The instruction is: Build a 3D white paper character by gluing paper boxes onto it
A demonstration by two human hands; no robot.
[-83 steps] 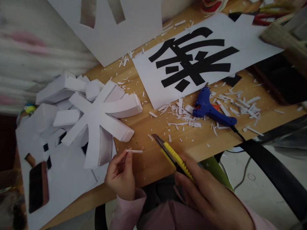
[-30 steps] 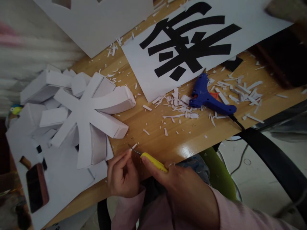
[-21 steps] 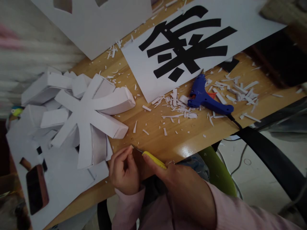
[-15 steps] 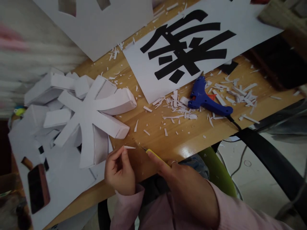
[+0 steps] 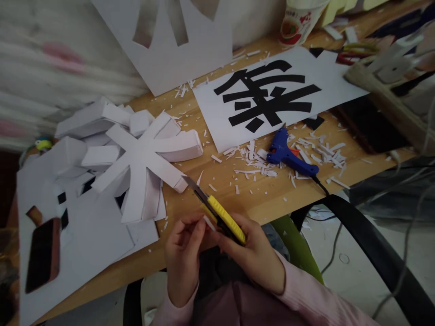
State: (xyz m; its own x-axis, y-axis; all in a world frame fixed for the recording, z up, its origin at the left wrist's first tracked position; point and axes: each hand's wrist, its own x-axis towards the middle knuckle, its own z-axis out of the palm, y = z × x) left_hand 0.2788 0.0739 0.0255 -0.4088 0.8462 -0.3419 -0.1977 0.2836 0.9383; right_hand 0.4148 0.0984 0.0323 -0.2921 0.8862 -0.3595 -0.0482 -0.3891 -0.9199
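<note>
My left hand (image 5: 185, 246) pinches a small white sliver (image 5: 208, 222) between thumb and fingertips, just over the table's front edge. Close beside it, my right hand (image 5: 249, 246) grips a yellow and black utility knife (image 5: 226, 219), whose blade points up and to the left. The right fingertips come near the sliver; whether they touch it I cannot tell. Beyond the blade tip lies a white three-dimensional character piece (image 5: 139, 151) with several arms, resting among other white block pieces (image 5: 98, 115).
A blue glue gun (image 5: 288, 154) lies among white scraps (image 5: 253, 156). Behind it is a sheet with black characters (image 5: 222, 133). A phone (image 5: 42, 256) rests on white board at left. A paper cup (image 5: 299, 22), a dark tablet-like slab (image 5: 370, 122) and a chair arm (image 5: 367, 235) are also around.
The right hand has turned the knife so its blade and handle show fully, and has come closer to the left hand. The view has shifted, bringing the paper cup into sight.
</note>
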